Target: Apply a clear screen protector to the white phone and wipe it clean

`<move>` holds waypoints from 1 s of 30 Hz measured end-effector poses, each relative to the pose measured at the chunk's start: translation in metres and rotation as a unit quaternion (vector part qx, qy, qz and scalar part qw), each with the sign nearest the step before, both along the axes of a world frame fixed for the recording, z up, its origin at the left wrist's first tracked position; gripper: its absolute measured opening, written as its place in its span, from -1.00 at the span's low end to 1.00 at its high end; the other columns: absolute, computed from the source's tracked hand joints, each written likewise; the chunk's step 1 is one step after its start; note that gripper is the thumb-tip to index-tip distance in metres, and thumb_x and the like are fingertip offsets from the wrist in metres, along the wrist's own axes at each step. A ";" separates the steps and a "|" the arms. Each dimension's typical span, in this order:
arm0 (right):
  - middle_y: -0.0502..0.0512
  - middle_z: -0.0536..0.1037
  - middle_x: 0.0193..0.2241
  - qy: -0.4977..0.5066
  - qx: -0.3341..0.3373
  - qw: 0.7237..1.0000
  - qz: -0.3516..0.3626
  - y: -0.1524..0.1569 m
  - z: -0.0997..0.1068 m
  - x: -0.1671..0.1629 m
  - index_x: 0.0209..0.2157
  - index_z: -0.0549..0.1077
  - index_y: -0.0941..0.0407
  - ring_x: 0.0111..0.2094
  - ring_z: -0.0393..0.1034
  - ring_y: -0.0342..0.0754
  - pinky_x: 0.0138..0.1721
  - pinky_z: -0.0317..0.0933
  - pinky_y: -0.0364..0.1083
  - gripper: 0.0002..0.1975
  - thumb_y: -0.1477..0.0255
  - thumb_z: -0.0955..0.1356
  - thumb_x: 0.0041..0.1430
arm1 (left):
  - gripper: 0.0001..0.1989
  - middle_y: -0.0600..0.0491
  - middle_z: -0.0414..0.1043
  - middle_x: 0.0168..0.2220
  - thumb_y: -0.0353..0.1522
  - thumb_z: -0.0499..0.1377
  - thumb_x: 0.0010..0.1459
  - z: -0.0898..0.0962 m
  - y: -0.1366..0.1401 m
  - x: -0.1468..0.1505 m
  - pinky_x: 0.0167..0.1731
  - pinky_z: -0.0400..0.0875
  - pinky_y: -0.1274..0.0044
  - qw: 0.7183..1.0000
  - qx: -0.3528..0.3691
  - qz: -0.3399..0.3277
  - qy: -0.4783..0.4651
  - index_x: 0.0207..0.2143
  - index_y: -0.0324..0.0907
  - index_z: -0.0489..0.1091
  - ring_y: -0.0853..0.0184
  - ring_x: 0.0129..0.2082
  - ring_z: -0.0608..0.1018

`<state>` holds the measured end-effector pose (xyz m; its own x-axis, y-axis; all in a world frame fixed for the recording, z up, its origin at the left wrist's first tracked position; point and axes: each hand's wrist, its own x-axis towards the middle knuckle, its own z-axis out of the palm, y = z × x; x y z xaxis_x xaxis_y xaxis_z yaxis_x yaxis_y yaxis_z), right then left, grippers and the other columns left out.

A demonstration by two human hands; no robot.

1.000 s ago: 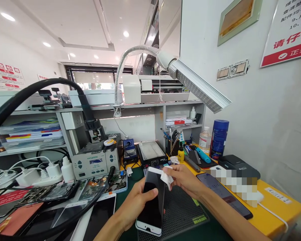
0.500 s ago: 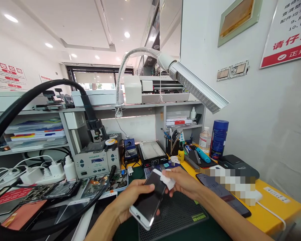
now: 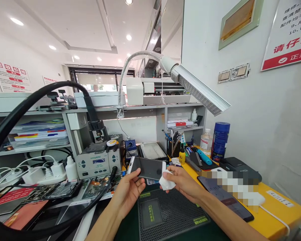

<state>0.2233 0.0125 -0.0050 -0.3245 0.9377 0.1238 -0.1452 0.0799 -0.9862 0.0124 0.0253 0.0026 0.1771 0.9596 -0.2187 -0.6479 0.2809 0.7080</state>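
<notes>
A white-framed smartphone point(image 3: 149, 168) with a dark screen is held up sideways between my hands, above the mat. My left hand point(image 3: 130, 189) has its thumb at the phone's lower left corner. Its other fingers curl loosely under that end, partly hidden. In my right hand point(image 3: 182, 182), a crumpled white tissue point(image 3: 167, 181) is pinched at the phone's right end and covers its lower right corner. Below lies a dark perforated mat point(image 3: 175, 214) with yellow-green print.
A black flexible tube point(image 3: 72, 217) loops across the left side, over several phones and parts. Behind stand a grey soldering station point(image 3: 95, 165) and a pen holder point(image 3: 174, 147). At right lie a large dark phone point(image 3: 223, 197), a blue can point(image 3: 220, 140) and a bottle point(image 3: 205, 141).
The phone has turned from slanting upright to sideways and moved up and away from me. My left thumb has slid from the screen to its corner. The tissue stays in my right hand.
</notes>
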 end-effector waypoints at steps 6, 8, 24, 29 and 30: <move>0.14 0.57 -0.43 -0.044 0.025 0.998 0.029 -0.005 -0.003 -0.008 -0.26 0.47 0.21 -0.41 0.46 -0.02 -0.46 0.31 -0.11 -0.63 0.15 0.39 0.16 | -0.89 0.06 0.45 -0.46 -0.46 0.30 0.08 -0.006 -0.004 0.005 -0.59 0.43 0.61 0.996 0.080 0.001 0.050 -0.38 -0.26 0.39 0.44 -0.55 0.47; 0.17 0.57 -0.41 -0.044 0.031 0.998 0.035 -0.006 -0.004 -0.009 -0.29 0.48 0.22 -0.39 0.48 0.00 -0.48 0.30 -0.13 -0.61 0.12 0.34 0.21 | -0.84 -0.03 0.52 -0.30 -0.40 0.30 0.09 -0.007 -0.005 0.007 -0.48 0.49 0.57 0.992 0.110 -0.005 0.060 -0.26 -0.26 0.44 0.37 -0.40 0.55; 0.11 0.52 -0.55 -0.061 -0.008 0.997 0.053 -0.009 0.004 -0.004 -0.44 0.51 0.26 -0.55 0.39 -0.13 -0.54 0.20 -0.19 -0.57 0.12 0.38 0.16 | -0.68 -0.10 0.56 -0.19 -0.26 0.29 0.11 0.001 -0.019 0.006 -0.21 0.45 0.43 0.972 0.185 -0.107 0.101 -0.12 -0.26 0.47 0.17 -0.19 0.57; -0.01 0.44 -0.56 -0.044 -0.006 0.999 -0.010 -0.004 0.001 -0.003 -0.45 0.43 0.21 -0.55 0.31 -0.19 -0.52 0.15 -0.21 -0.63 0.16 0.45 0.07 | -0.61 -0.06 0.54 -0.27 -0.19 0.28 0.10 0.000 -0.027 0.010 -0.29 0.38 0.47 0.942 0.229 -0.177 0.169 -0.09 -0.25 0.47 0.22 -0.27 0.54; -0.02 0.44 -0.56 -0.039 -0.006 0.999 -0.018 -0.004 0.002 -0.003 -0.43 0.42 0.19 -0.55 0.31 -0.18 -0.53 0.17 -0.20 -0.64 0.16 0.46 0.06 | -0.61 -0.04 0.53 -0.30 -0.17 0.28 0.10 0.000 -0.028 0.011 -0.33 0.36 0.50 0.935 0.239 -0.185 0.187 -0.11 -0.25 0.48 0.25 -0.31 0.52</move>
